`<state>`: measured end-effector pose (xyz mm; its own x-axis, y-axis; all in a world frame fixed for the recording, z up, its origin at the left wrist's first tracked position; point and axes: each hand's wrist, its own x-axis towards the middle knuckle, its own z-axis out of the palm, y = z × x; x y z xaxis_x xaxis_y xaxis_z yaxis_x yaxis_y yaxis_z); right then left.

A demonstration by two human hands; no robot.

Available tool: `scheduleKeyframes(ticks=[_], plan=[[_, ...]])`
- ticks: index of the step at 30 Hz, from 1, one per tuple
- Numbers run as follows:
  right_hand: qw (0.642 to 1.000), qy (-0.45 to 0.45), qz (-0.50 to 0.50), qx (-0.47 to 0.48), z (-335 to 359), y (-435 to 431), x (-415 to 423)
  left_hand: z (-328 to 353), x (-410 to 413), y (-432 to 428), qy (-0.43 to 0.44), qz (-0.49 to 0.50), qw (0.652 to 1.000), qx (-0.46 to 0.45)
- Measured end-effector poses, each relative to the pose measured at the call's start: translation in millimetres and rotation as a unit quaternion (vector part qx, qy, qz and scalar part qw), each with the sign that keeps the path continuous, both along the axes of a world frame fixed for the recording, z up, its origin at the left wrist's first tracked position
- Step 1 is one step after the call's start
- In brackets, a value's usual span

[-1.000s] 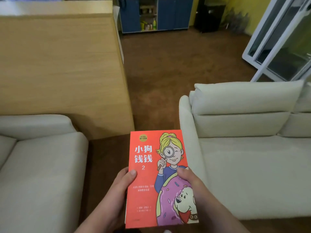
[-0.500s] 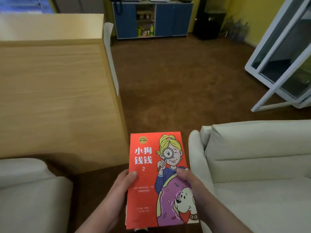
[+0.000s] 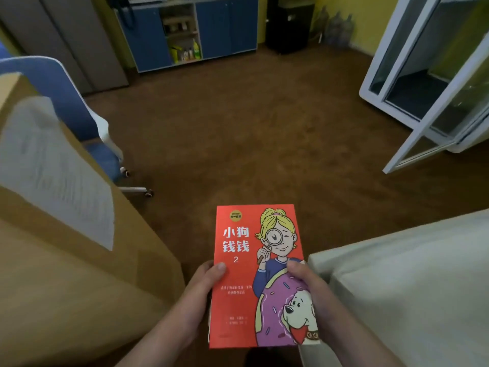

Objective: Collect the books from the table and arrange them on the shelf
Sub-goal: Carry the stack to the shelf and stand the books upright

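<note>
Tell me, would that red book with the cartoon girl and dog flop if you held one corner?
Probably only a little: the red cartoon-cover book lies flat though gripped only at its lower half. It seems light, since the left hand and right hand pinch it with thumbs on top. Its smooth cover might slip.

Red cartoon-covered book, brown carpet, blue cabinet, cream sofa.

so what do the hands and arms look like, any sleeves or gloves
Left hand and right hand are bare, no gloves. Both forearms are bare to the frame edge: no sleeves, watch or bracelet in view. Most fingers are hidden.
</note>
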<state>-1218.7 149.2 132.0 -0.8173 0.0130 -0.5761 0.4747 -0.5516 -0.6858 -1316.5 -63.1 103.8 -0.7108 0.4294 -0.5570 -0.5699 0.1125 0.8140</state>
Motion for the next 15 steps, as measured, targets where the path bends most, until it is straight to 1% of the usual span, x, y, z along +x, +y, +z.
scheduleKeyframes(ticks=[1, 6, 12, 15], plan=[[1.0, -0.002, 0.004, 0.006, 0, 9, -18, -1, -18, 7, 0.012, 0.002, 1.0, 0.001], [1.0, 0.001, 0.019, 0.001, 0, 45, -104, -2, -103, 43, -0.032, 0.045, 0.998, -0.014], [0.999, -0.028, 0.034, 0.028, -3, 74, -214, -10, -193, 64, -0.031, 0.051, 0.998, 0.015], [0.997, -0.043, 0.04, 0.047, -12, 79, -281, -18, -256, 70, -0.028, 0.061, 0.998, 0.006]])
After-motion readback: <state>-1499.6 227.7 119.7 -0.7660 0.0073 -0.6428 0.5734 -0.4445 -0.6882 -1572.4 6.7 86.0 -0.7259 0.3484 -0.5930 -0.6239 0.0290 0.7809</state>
